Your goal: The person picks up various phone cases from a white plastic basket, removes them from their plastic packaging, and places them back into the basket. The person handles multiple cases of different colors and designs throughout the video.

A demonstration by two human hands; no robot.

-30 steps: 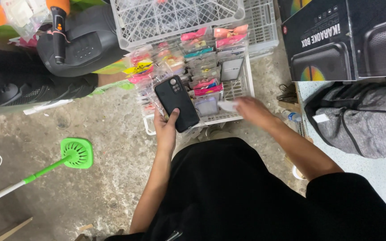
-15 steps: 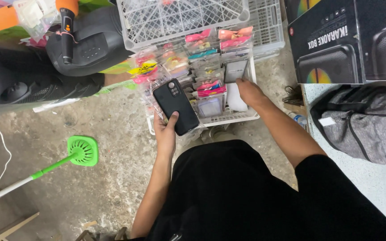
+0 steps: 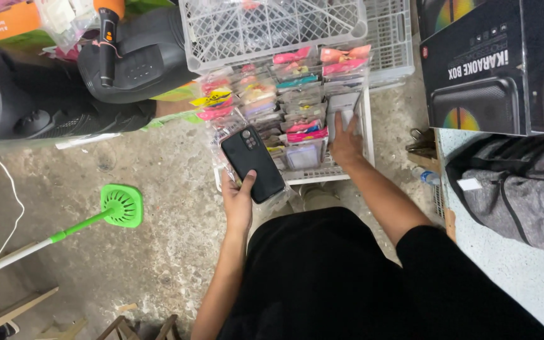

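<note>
My left hand (image 3: 239,200) holds a black phone (image 3: 252,164), back side up, above the front left corner of a white wire basket (image 3: 368,129). The basket is packed with rows of small clear packets (image 3: 284,104) with pink, yellow and teal header cards. My right hand (image 3: 345,143) reaches into the right side of the basket, its fingers on a pale packet (image 3: 342,104) there. My black-clothed lap (image 3: 328,277) fills the lower middle.
A white plastic crate (image 3: 272,28) sits behind the basket. Black speakers (image 3: 83,82) lie at left, a boxed speaker (image 3: 492,66) at upper right, a grey bag (image 3: 517,189) on a speckled surface. A green brush (image 3: 118,208) lies on the concrete floor.
My right hand has moved forward from the basket's near edge into its right side, onto the packets. My left hand keeps holding the phone in about the same place.
</note>
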